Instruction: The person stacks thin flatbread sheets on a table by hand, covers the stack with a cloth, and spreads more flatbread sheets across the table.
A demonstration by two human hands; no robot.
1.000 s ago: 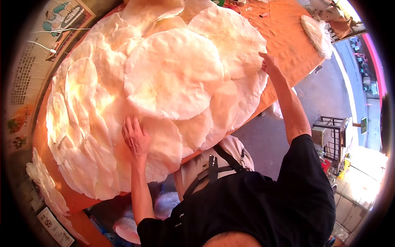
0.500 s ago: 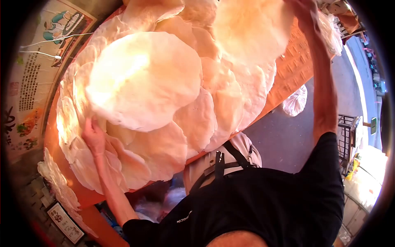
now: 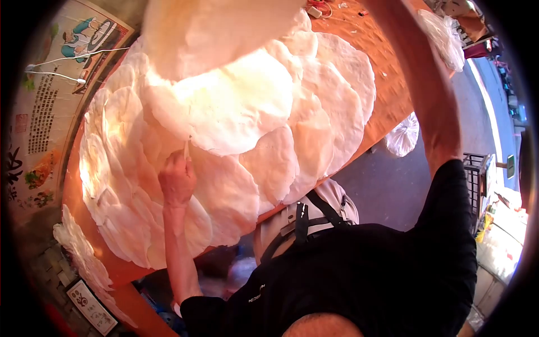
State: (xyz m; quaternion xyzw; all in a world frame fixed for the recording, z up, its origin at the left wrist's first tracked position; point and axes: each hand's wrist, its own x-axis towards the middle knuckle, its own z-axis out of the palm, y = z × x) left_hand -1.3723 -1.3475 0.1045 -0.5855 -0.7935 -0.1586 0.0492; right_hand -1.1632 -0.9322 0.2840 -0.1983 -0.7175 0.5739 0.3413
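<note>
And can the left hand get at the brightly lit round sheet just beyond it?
Probably yes: the left hand is close to the near edge of the round sheet, and nothing visible blocks that side. The blurred sheet hides only its far part from this view.

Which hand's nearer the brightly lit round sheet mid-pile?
Left. Left hand is at the lower edge of the round sheet; right hand is out of view, right forearm well right of it, exiting frame top.

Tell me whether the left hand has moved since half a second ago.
Yes: the left hand has moved rightward across the view, farther from the wall poster.
</note>
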